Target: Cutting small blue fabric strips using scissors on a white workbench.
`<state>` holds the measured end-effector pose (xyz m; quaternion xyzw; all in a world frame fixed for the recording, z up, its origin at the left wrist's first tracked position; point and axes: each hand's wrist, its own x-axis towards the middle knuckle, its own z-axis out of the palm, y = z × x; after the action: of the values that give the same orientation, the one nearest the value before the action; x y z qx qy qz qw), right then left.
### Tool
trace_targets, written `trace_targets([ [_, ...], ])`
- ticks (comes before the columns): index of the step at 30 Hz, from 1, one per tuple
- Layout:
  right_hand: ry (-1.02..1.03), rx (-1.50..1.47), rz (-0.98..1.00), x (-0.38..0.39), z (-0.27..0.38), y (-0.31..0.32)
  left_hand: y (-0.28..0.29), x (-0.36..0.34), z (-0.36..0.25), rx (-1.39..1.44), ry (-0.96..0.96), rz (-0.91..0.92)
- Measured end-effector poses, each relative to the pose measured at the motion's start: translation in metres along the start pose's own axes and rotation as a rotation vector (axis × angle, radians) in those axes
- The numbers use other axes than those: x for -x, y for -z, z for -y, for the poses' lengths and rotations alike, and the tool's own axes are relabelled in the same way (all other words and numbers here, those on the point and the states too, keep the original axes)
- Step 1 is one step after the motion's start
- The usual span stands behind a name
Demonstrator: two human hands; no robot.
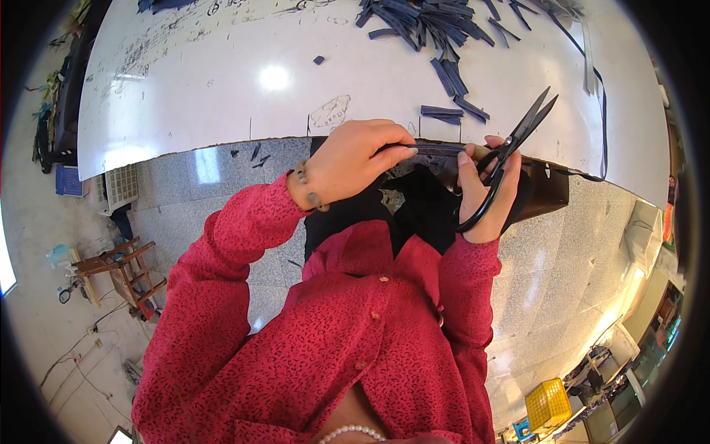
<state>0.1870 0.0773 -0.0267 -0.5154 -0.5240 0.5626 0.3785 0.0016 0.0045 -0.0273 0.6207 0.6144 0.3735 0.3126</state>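
Between my two hands a narrow dark blue fabric strip [438, 149] is stretched along the near edge of the white table [200, 96]. My left hand [356, 157] pinches its left end between thumb and fingers. The fingertips of my right hand [494, 185] hold its right end. Black-handled scissors [509, 144] also sit in my right hand, their blades parted slightly and pointing up and away over the table. Just beyond the strip, a few cut blue strips [442, 114] lie near the table edge.
A loose heap of blue strips [421, 22] lies at the far side of the table, with a small dark scrap [319, 60] to its left. A long dark cord [604, 111] runs down the right. On the floor are a wooden stool [126, 270] and a yellow basket [548, 405].
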Motion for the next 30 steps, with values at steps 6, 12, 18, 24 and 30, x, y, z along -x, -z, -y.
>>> trace_targets([
  [6,0.0,-0.041,0.006,-0.003,-0.002,-0.003,0.002,-0.006,-0.002,0.048,0.16,0.006],
  [12,-0.001,-0.006,-0.001,-0.006,0.0,-0.004,0.004,-0.014,-0.004,0.124,0.316,0.036],
  [18,-0.013,-0.011,-0.035,-0.008,0.0,-0.001,-0.001,-0.025,0.001,0.081,0.326,0.016],
  [24,-0.042,0.019,0.118,0.022,-0.019,0.009,-0.003,-0.031,0.001,0.091,0.375,0.056],
  [30,-0.287,0.036,0.293,0.045,-0.034,0.003,0.001,-0.033,-0.005,0.082,0.419,0.074],
])
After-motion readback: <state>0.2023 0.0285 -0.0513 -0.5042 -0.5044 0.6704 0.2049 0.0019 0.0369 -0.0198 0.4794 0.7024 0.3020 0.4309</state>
